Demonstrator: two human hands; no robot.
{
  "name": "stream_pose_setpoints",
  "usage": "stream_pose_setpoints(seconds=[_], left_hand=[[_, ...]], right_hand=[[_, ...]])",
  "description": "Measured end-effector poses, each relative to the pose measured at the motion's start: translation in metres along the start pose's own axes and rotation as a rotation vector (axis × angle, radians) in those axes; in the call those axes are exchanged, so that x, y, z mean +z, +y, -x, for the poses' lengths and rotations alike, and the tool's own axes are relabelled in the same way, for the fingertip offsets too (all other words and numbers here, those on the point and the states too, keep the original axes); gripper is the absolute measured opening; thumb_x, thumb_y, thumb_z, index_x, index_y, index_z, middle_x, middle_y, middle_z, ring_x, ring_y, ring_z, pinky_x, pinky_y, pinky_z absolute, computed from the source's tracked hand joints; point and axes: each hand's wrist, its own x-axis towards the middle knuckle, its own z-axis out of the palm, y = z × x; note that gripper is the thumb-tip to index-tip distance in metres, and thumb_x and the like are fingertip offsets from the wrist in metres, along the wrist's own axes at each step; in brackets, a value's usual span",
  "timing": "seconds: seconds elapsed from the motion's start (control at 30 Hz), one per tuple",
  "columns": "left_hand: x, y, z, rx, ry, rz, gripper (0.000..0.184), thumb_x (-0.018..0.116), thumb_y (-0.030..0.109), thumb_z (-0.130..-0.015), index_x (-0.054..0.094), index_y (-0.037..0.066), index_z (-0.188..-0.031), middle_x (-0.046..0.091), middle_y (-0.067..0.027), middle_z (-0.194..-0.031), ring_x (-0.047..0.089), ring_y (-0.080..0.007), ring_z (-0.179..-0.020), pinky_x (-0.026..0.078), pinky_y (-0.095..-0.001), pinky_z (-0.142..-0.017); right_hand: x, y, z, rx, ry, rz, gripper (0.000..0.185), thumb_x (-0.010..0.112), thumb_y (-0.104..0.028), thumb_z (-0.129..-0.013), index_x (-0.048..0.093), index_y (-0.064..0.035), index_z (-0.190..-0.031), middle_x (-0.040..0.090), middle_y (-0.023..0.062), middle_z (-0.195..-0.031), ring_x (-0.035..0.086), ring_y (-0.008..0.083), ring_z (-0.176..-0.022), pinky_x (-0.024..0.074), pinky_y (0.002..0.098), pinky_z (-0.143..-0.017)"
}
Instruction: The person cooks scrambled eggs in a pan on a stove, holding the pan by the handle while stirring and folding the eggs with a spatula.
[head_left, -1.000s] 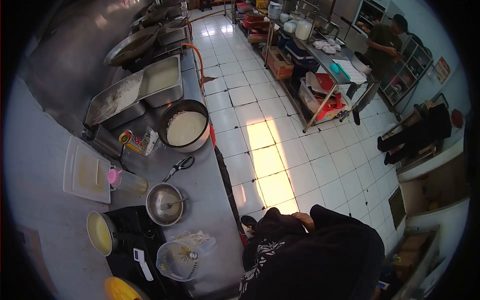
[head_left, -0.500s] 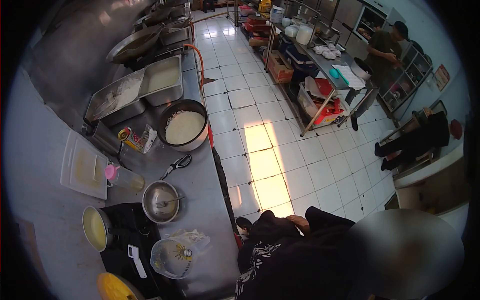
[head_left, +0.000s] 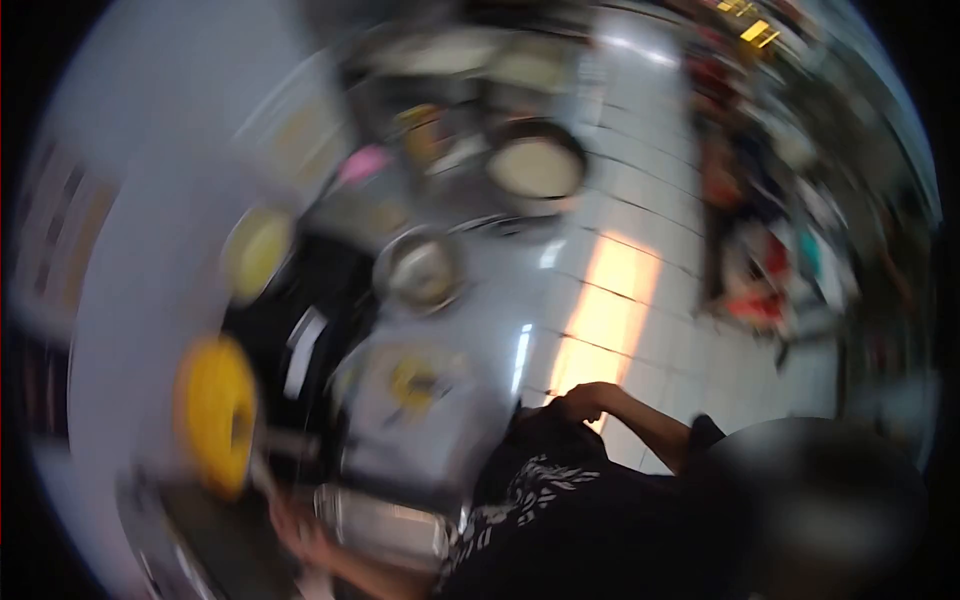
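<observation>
The whole view is smeared by motion. At the lower left my left hand (head_left: 292, 528) is stretched out close to the handle of a pan with yellow contents (head_left: 217, 415); blur hides whether its fingers touch the handle. A rectangular metal tray (head_left: 385, 525) lies just right of that hand. My right hand (head_left: 590, 400) rests in front of my body at the dark clothing, with its fingers curled; what is in them, if anything, is hidden. Up the counter are a clear container with a yellow whisk-like shape (head_left: 415, 385) and a metal bowl (head_left: 420, 270).
A black stove (head_left: 285, 340) bears a white device (head_left: 303, 350). Behind it sits a pan with pale yellow contents (head_left: 258, 255). Farther off stand a big pot with white contents (head_left: 537, 165) and a pink-lidded jug (head_left: 363, 165). Tiled floor (head_left: 640, 220) borders the counter (head_left: 490, 300).
My view has swung left, shifting the counter rightward in the frame. My left hand has come into sight by the yellow pan. More of my right forearm shows, raised in front of my body.
</observation>
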Motion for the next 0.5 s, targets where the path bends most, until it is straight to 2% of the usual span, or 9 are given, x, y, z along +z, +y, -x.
stream_pose_setpoints(seconds=[0.03, 0.07, 0.1, 0.13, 0.17, 0.27, 0.33, 0.4, 0.5], left_hand=[[0.013, -0.003, -0.002, -0.154, 0.025, 0.083, 0.038, 0.024, 0.02, -0.094, 0.038, -0.003, -0.121, 0.055, -0.0166, -0.093, 0.051, -0.0206, -0.066, 0.048, -0.0292, -0.063], [0.023, -0.012, -0.009, -0.203, -0.101, 0.262, 0.033, 0.028, 0.019, -0.093, 0.041, -0.003, -0.115, 0.049, -0.0098, -0.082, 0.046, -0.0141, -0.059, 0.043, -0.0248, -0.053], [0.034, -0.024, -0.015, -0.274, -0.22, 0.43, 0.028, 0.032, 0.017, -0.093, 0.043, -0.003, -0.108, 0.042, -0.0029, -0.07, 0.04, -0.0075, -0.053, 0.037, -0.0203, -0.042], [0.046, -0.024, -0.014, -0.301, -0.192, 0.448, 0.026, 0.038, 0.014, -0.09, 0.043, -0.004, -0.109, 0.042, -0.0023, -0.069, 0.037, -0.0079, -0.05, 0.03, -0.0179, -0.038], [0.049, -0.025, -0.013, -0.262, -0.109, 0.469, 0.027, 0.041, 0.012, -0.088, 0.043, -0.004, -0.109, 0.04, -0.0013, -0.068, 0.035, -0.0073, -0.049, 0.03, -0.0187, -0.039], [0.04, -0.025, -0.025, -0.243, -0.109, 0.457, 0.024, 0.042, 0.013, -0.087, 0.045, -0.003, -0.104, 0.039, -0.0004, -0.066, 0.035, -0.0077, -0.047, 0.032, -0.021, -0.04], [0.045, -0.029, -0.02, -0.215, -0.109, 0.458, 0.02, 0.043, 0.014, -0.087, 0.046, -0.002, -0.1, 0.039, -0.0002, -0.066, 0.035, -0.0073, -0.046, 0.032, -0.0202, -0.039], [0.046, -0.027, -0.021, -0.203, -0.045, 0.395, 0.018, 0.044, 0.014, -0.087, 0.046, -0.001, -0.097, 0.04, 0.0001, -0.065, 0.035, -0.0067, -0.045, 0.032, -0.0195, -0.038], [0.049, -0.028, -0.021, -0.189, -0.031, 0.375, 0.017, 0.045, 0.015, -0.088, 0.047, -0.001, -0.095, 0.04, 0.0003, -0.064, 0.035, -0.0061, -0.044, 0.032, -0.0187, -0.037]], right_hand=[[-0.035, -0.012, 0.012, 0.085, 0.207, -0.234, 0.02, 0.056, -0.017, -0.081, 0.063, -0.0051, -0.096, 0.064, 0.0106, -0.082, 0.061, 0.0199, -0.064, 0.0498, 0.0308, -0.057], [-0.075, -0.031, 0.03, 0.157, 0.384, -0.479, 0.023, 0.057, -0.017, -0.081, 0.062, -0.0053, -0.1, 0.064, 0.0092, -0.082, 0.06, 0.0185, -0.065, 0.0497, 0.0296, -0.059], [-0.133, -0.06, 0.055, 0.064, 0.464, -0.624, 0.024, 0.058, -0.018, -0.08, 0.061, -0.004, -0.1, 0.064, 0.0115, -0.082, 0.061, 0.0216, -0.067, 0.049, 0.0316, -0.062], [-0.185, -0.091, 0.073, -0.01, 0.519, -0.794, 0.026, 0.059, -0.018, -0.079, 0.06, -0.0027, -0.1, 0.063, 0.0138, -0.082, 0.061, 0.0248, -0.068, 0.0483, 0.0337, -0.064], [-0.217, -0.114, 0.073, -0.108, 0.614, -0.771, 0.026, 0.06, -0.018, -0.08, 0.06, -0.0034, -0.101, 0.063, 0.0134, -0.081, 0.061, 0.0244, -0.07, 0.0479, 0.0326, -0.064], [-0.292, -0.167, 0.055, -0.274, 0.96, -0.563, 0.025, 0.06, -0.015, -0.08, 0.059, -0.003, -0.102, 0.063, 0.0113, -0.082, 0.06, 0.0218, -0.072, 0.047, 0.0288, -0.063], [-0.331, -0.191, 0.036, -0.373, 1.254, -0.334, 0.028, 0.06, -0.017, -0.081, 0.058, -0.0021, -0.104, 0.061, 0.011, -0.088, 0.06, 0.0218, -0.072, 0.0468, 0.0296, -0.061], [-0.37, -0.215, 0.002, -0.377, 1.388, -0.296, 0.033, 0.061, -0.02, -0.08, 0.056, -0.0026, -0.108, 0.058, 0.0133, -0.095, 0.06, 0.024, -0.075, 0.0472, 0.033, -0.065], [-0.398, -0.212, -0.06, -0.126, 1.239, -0.063, 0.043, 0.059, -0.023, -0.08, 0.048, -0.0053, -0.118, 0.056, 0.0189, -0.098, 0.06, 0.0314, -0.082, 0.0482, 0.0398, -0.071]])
